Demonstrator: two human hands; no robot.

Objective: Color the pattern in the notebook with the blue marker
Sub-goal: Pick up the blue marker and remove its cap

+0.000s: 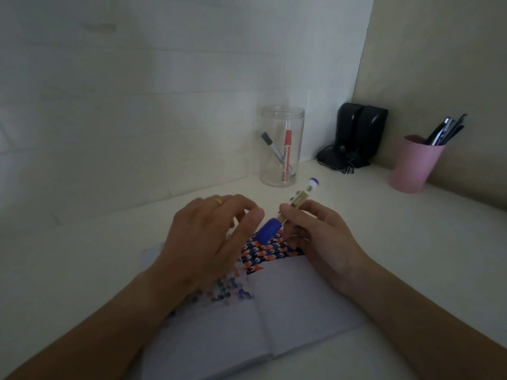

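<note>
An open notebook (274,311) lies on the white desk in front of me, its upper pages filled with a blue, orange and black pattern (274,250). My right hand (315,231) holds the blue marker (285,215) by its barrel above the pattern. The marker's blue cap (267,231) is on and points toward my left hand; the other end points away toward the jar. My left hand (208,237) hovers just left of the cap, fingers spread, its fingertips close to the cap and holding nothing.
A clear plastic jar (282,146) with a red and a black marker stands behind the notebook. A pair of black speakers (356,133) sits in the corner. A pink cup (414,163) with several pens stands at the right by the wall.
</note>
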